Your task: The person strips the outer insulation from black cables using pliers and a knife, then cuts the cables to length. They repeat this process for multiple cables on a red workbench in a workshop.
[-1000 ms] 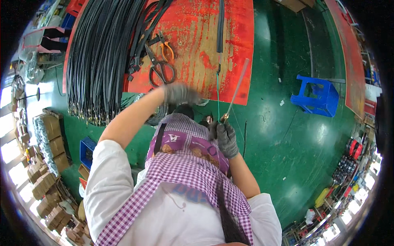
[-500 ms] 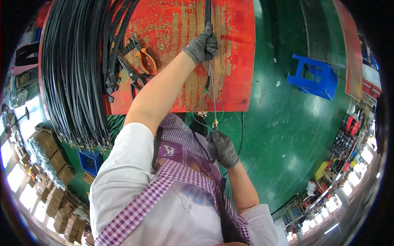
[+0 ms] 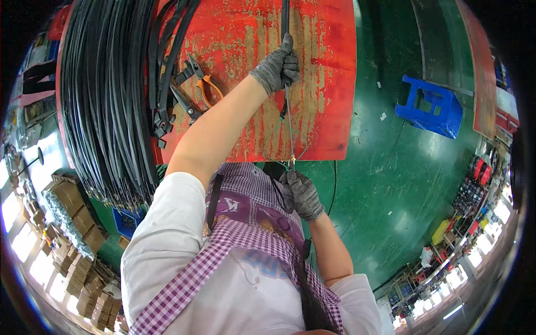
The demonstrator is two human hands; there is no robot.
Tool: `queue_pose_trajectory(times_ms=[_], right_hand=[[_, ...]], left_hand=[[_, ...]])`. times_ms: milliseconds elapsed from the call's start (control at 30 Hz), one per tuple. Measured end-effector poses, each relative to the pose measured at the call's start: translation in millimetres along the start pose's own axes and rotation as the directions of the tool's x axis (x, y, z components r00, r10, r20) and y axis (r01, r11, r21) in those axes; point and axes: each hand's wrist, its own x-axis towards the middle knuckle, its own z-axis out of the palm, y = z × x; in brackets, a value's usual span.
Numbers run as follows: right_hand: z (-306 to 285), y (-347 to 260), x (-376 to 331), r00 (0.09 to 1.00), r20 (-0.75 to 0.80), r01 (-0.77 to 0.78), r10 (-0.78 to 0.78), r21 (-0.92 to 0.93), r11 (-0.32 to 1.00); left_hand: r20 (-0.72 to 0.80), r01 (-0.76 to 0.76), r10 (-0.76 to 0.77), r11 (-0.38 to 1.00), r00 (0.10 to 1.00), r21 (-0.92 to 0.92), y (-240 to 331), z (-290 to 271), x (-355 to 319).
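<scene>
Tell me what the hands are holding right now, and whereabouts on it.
Both gloved hands grip one thin cable: the left hand partway up it over the red table, the right hand at its near end.

Brown cardboard boxes point(image 3: 70, 204) stand stacked along the left edge, beside the black cable bundle point(image 3: 109, 95).

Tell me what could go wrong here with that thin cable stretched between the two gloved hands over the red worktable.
The thin grey cable is taut between the left hand and right hand; a slip could whip its end toward the body. The orange-handled pliers lie beside the black cable bundle, where a sweeping arm might snag them.
</scene>
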Motion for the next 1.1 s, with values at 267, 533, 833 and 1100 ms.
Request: queue_pose_trajectory(times_ms=[267,533,833,1100], right_hand=[[9,-25,27,0.997,0.023,0.068,-0.068,-0.027,0.997],[4,-14,51,0.876,-0.018,0.246,-0.483,-0.843,0.478],[8,-22,43,0.875,0.096,0.148,-0.474,-0.986,0.072],[21,-49,43,0.915,-0.088,-0.005,-0.394,-0.978,0.208]], left_hand=[[-0.008,-0.116,0.117,0.988,0.993,0.099,33,22,3],[-0.207,-0.161,0.214,0.956,0.955,0.245,49,29,2],[-0.266,-0.12,0.171,0.973,0.949,0.198,48,31,7],[-0.192,-0.146,0.186,0.968,0.964,0.202,58,49,10]])
